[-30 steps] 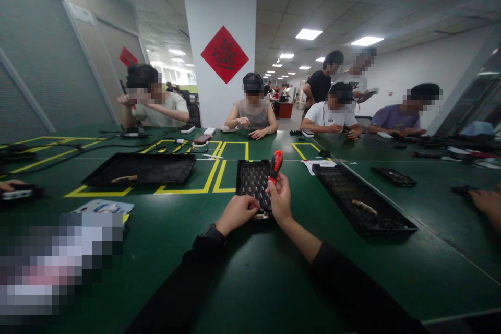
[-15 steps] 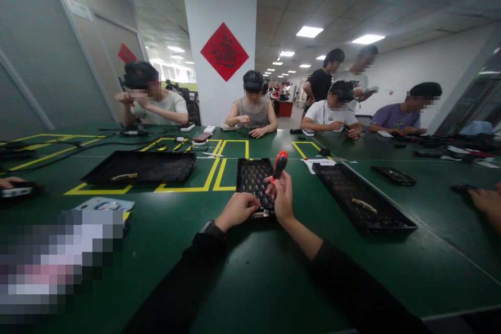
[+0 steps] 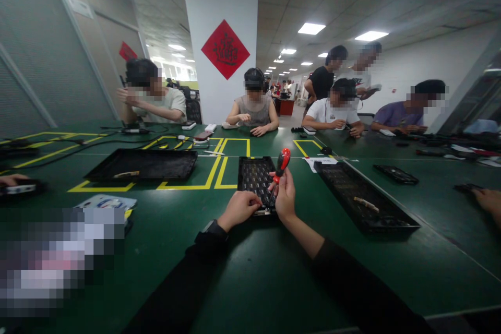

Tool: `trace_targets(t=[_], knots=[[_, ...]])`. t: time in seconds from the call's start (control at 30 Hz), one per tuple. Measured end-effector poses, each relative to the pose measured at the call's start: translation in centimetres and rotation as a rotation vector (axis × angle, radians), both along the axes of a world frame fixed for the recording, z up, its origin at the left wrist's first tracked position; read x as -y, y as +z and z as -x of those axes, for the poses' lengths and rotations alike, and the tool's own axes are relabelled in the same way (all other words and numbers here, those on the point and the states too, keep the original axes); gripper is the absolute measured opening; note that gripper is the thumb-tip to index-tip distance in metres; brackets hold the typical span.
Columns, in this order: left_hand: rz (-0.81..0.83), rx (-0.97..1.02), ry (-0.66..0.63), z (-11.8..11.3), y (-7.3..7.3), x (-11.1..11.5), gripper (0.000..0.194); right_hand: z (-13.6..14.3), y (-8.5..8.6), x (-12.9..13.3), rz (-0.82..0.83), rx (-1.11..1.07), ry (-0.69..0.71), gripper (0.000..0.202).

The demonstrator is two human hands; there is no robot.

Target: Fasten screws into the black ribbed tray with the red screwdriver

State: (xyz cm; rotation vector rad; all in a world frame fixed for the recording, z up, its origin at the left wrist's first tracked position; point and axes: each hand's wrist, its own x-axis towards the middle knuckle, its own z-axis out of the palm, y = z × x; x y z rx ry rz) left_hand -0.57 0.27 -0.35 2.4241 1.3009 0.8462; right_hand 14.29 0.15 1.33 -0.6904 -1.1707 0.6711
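Note:
My right hand (image 3: 285,197) is closed around a screwdriver (image 3: 282,163) with a red and black handle, its handle end pointing up. Below it lies a small black tray (image 3: 254,171) with rows of light marks or small pieces on its floor. My left hand (image 3: 239,207) rests at the near left edge of this tray, fingers bent together and pointing down. What those fingers pinch, if anything, is too small to make out. A small pale metallic part (image 3: 263,212) shows at the tray's near edge, between my hands. The screwdriver's tip is hidden.
A wide black tray (image 3: 160,159) and a long black tray (image 3: 336,180) flank the small one, each with a pale stick-like piece inside. A flat black piece (image 3: 396,174) lies farther right. Cables cross the left. Several people sit or stand across the green table (image 3: 250,276).
The view has shifted slightly. My hands keep nearly the same place at the small tray, and the screwdriver in my right hand tilts a little more to the right.

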Motion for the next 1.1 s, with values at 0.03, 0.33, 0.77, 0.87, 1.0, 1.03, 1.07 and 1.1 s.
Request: trace_targets(t=[0.03, 0.33, 0.77, 0.87, 1.0, 1.03, 1.07, 1.1], knots=[[0.002, -0.001, 0.004, -0.01, -0.01, 0.01, 0.017, 0.04, -0.01, -0.02, -0.002, -0.003, 0.003, 0.035], [0.004, 0.000, -0.001, 0.01, 0.14, 0.08, 0.018, 0.14, -0.64, -0.55, 0.024, -0.024, -0.021, 0.045], [-0.001, -0.001, 0.006, 0.03, 0.04, 0.03, 0.017, 0.10, -0.04, 0.07, -0.016, -0.054, 0.060, 0.032], [0.002, 0.001, 0.006, 0.01, 0.12, 0.12, 0.018, 0.14, -0.11, -0.06, 0.007, -0.034, 0.018, 0.033], [0.007, 0.000, 0.014, -0.06, 0.13, 0.16, 0.018, 0.15, -0.31, -0.17, 0.018, -0.010, -0.020, 0.039], [0.009, -0.001, 0.016, -0.08, 0.13, 0.15, 0.018, 0.13, -0.36, -0.17, 0.019, 0.000, -0.027, 0.039], [0.010, -0.001, 0.016, -0.10, 0.13, 0.15, 0.018, 0.11, -0.39, -0.17, 0.021, 0.013, -0.030, 0.038], [0.011, -0.001, 0.015, -0.12, 0.14, 0.15, 0.018, 0.10, -0.41, -0.17, 0.023, 0.024, -0.029, 0.038]])
